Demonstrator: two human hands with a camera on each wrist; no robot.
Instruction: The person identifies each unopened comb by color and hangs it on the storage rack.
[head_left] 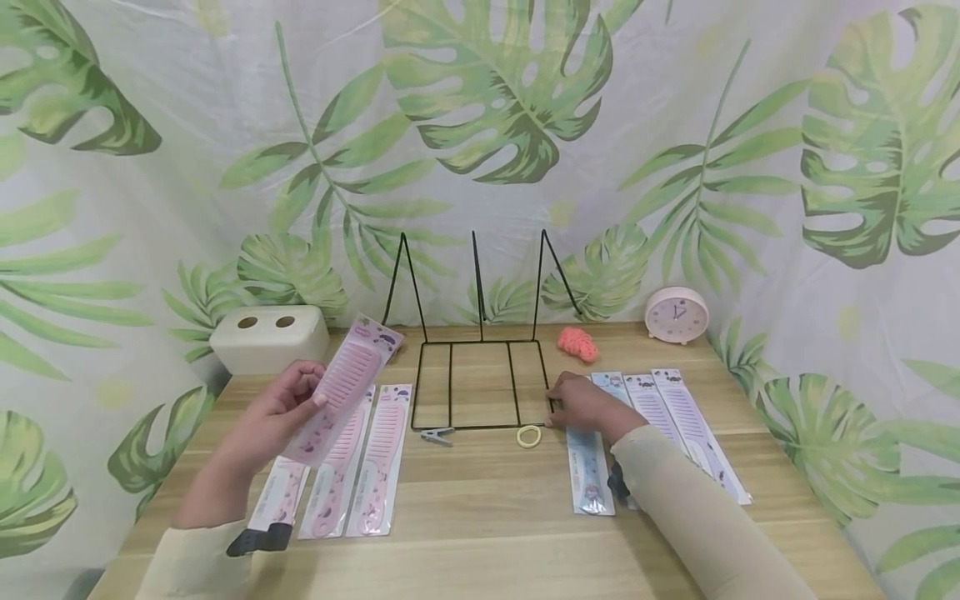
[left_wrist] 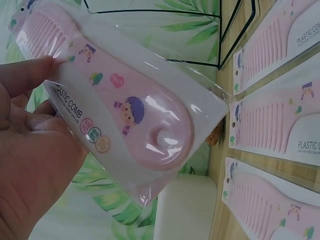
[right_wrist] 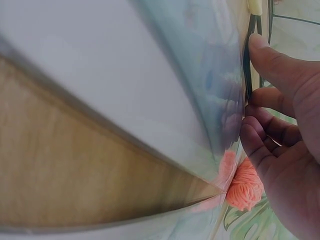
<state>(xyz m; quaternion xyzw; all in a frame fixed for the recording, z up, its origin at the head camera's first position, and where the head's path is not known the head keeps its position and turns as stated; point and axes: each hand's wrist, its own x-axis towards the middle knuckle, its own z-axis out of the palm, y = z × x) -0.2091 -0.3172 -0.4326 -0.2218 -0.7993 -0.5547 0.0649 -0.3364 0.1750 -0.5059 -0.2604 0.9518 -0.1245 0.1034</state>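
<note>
Across the foreground, pale wood grain is shown on the desk (head_left: 480,525), reached over from both sides by cream sleeves (head_left: 720,517). Three pink comb packs (head_left: 378,475) are laid side by side on its left part; on its right part, a blue pack (head_left: 587,471) and two purple packs (head_left: 693,425) are set in a slanting row. Above the pink row, a pink packaged comb (head_left: 347,382) is held raised and tilted by the left hand (head_left: 283,407), pinched between thumb and fingers. A grey clip (head_left: 437,436) and a yellow ring (head_left: 519,437) are placed along the front of a black wire rack (head_left: 451,387). Its right front corner is touched by the right hand (head_left: 590,404), fingers curled; whether the wire is gripped cannot be told. Farther back, coral yarn (head_left: 577,343) is seen, with a white box (head_left: 266,348) at left and a pink clock (head_left: 677,315) at right. Everything is backed by leaf-printed fabric (head_left: 517,100).
</note>
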